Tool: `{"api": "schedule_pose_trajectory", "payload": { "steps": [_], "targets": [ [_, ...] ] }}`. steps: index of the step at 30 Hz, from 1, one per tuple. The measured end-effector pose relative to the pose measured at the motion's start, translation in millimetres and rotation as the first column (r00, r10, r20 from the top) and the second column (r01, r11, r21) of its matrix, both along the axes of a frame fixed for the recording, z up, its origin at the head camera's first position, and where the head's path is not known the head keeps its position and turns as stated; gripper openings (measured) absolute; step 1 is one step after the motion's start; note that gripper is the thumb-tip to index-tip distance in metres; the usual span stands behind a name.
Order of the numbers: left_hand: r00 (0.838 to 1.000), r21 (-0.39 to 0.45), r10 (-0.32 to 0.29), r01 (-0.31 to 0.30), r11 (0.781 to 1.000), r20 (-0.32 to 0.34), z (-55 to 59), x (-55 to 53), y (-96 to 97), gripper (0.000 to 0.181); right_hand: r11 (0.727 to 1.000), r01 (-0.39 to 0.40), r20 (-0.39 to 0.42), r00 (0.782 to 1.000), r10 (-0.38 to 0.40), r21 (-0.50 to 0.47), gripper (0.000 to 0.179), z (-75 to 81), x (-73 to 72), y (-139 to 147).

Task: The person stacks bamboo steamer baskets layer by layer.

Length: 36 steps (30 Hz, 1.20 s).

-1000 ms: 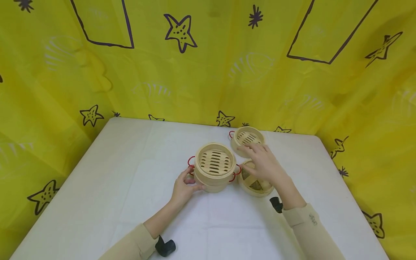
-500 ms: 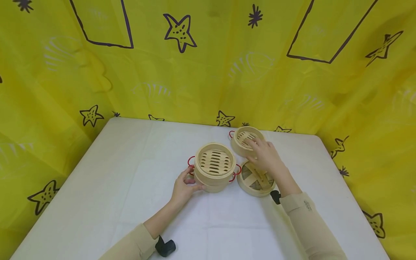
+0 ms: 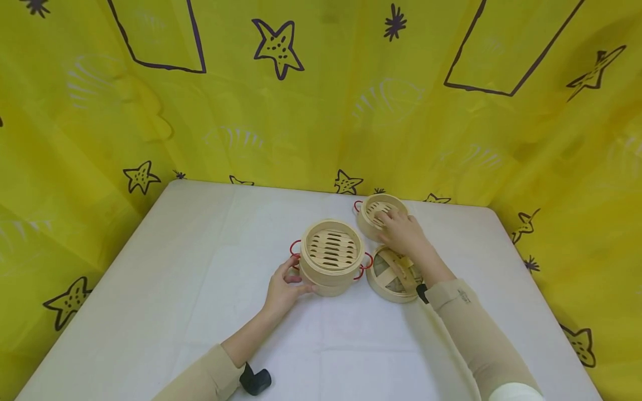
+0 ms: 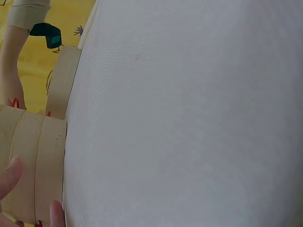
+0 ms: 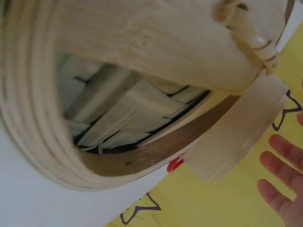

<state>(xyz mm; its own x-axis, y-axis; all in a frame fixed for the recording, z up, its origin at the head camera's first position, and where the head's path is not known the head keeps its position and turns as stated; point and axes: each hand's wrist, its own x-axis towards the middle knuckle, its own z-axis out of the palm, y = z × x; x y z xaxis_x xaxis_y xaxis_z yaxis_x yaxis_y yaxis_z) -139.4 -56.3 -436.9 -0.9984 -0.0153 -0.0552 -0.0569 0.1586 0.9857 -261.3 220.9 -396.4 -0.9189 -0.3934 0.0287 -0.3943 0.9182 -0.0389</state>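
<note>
A stack of bamboo steamer baskets [image 3: 332, 250] with red wire handles stands mid-table, its slatted floor showing on top. My left hand [image 3: 282, 289] holds its left side, thumb low at the front. In the left wrist view, the fingertips [image 4: 57, 215] rest against the stack's pale wall. Farther back stands a single steamer basket [image 3: 370, 224], and my right hand [image 3: 405, 231] reaches over its near right side. The right wrist view shows the right fingers [image 5: 279, 163] spread and fairly straight beside that basket's wall [image 5: 236, 132].
A woven bamboo lid [image 3: 393, 278] with a strap handle lies right of the stack, under the right wrist. The table [image 3: 200, 267] has a white cover. A yellow curtain [image 3: 321, 111] with dark star drawings hangs behind and at both sides.
My right hand has moved from above the lid forward and left to the back steamer basket, uncovering more of the lid. My left hand and the stack have stayed put.
</note>
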Motion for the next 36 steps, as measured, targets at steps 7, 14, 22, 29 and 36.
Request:
{"api": "schedule_pose_trajectory", "payload": {
  "steps": [7, 14, 22, 29, 36],
  "targets": [
    [1.000, 0.007, -0.007, 0.007, 1.000, 0.003, 5.0, 2.1, 0.0, 0.076, 0.998, -0.002, -0.001, 1.000, 0.002, 0.058, 0.048, -3.6, -5.8, -7.1],
    [1.000, 0.010, -0.006, 0.006, 1.000, 0.009, 4.7, 2.1, 0.5, 0.077, 0.993, 0.017, -0.011, 1.000, -0.016, 0.115, 0.045, -5.0, -7.5, -13.9],
    [1.000, 0.014, 0.004, -0.004, 1.000, 0.018, 5.7, 2.1, 1.7, 0.076, 0.988, 0.033, -0.017, 0.999, -0.031, 0.154, 0.043, -9.3, -9.8, -20.4],
    [1.000, 0.007, 0.003, -0.003, 1.000, 0.009, -9.6, -4.3, -0.6, 0.079, 0.983, 0.057, -0.019, 0.998, -0.055, 0.172, 0.035, -18.1, -15.3, -21.1],
    [1.000, -0.003, 0.008, -0.008, 1.000, 0.000, -32.1, -11.3, -1.9, 0.082, 0.978, 0.050, -0.032, 0.998, -0.044, 0.201, 0.029, -21.4, -15.5, -20.7]
  ]
}}
